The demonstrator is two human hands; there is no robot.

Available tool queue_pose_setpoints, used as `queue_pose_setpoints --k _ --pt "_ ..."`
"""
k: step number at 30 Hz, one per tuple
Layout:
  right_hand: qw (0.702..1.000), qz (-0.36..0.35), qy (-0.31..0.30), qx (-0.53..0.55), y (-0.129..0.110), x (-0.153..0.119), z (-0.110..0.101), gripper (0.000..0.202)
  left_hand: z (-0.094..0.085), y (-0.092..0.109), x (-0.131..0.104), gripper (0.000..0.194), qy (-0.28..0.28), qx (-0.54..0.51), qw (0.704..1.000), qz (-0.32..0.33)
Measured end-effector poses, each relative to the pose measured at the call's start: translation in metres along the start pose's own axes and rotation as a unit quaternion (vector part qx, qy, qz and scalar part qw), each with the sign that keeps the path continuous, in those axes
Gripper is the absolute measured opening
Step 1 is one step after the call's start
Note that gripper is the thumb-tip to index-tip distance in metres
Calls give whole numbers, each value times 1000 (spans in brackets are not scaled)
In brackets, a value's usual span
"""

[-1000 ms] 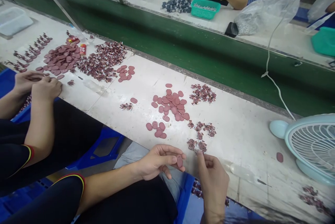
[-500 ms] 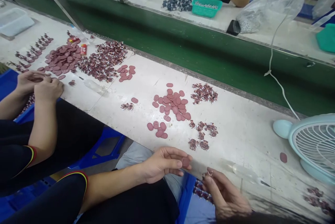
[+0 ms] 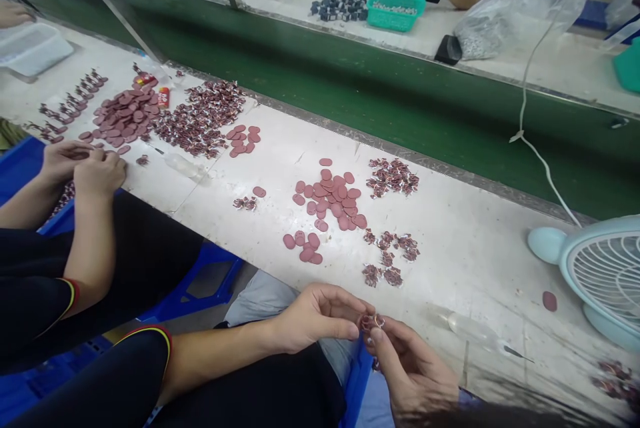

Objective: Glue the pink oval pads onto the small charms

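Observation:
My left hand (image 3: 320, 319) pinches a reddish-brown oval disc (image 3: 367, 325) at its fingertips, just past the table's near edge. Against that disc, my right hand (image 3: 413, 365) holds a small brown-and-white figurine part (image 3: 379, 321) between thumb and fingers. The two hands meet, and fingers partly cover both pieces. Ahead of them lies a heap of loose oval discs (image 3: 335, 198), with a smaller cluster nearer. To its right are a pile of small figurine parts (image 3: 393, 177) and several loose clumps (image 3: 393, 276). A clear needle-tipped bottle (image 3: 465, 329) lies right of my right hand.
A pale blue fan (image 3: 605, 275) stands at the right, a single disc (image 3: 549, 301) beside it. On the left, a co-worker's hands (image 3: 87, 168) work near more discs and parts. Beyond the green divider (image 3: 345, 75), another person sits by a green basket (image 3: 396, 11).
My right hand has moved left and brought the figurine part up to the disc in my left hand. The whole view has shifted slightly.

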State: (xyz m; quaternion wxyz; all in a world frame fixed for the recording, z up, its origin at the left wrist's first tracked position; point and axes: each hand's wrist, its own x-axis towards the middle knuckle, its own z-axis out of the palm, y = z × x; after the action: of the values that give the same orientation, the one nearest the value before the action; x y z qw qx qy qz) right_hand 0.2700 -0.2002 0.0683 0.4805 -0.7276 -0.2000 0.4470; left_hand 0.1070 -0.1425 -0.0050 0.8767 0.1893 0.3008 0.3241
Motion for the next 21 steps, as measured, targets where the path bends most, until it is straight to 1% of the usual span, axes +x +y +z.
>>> queue_pose_setpoints --k 4,6,10,15,18,21 --pt "999 35 -11 17 -7 -1 4 44 4 3 1 32 9 18 1000 16" --pt "998 51 -11 29 -8 -1 5 46 8 6 0 31 14 35 999 28" --pt "996 66 -9 51 -5 2 6 46 15 10 -1 34 28 52 998 28" --pt "997 54 -10 54 0 4 8 44 16 8 -2 31 51 44 997 39" --pt "997 51 -3 62 1 3 8 42 16 8 -2 31 53 41 997 44" --pt "998 23 -26 46 7 7 3 38 17 9 -3 33 53 56 996 39"
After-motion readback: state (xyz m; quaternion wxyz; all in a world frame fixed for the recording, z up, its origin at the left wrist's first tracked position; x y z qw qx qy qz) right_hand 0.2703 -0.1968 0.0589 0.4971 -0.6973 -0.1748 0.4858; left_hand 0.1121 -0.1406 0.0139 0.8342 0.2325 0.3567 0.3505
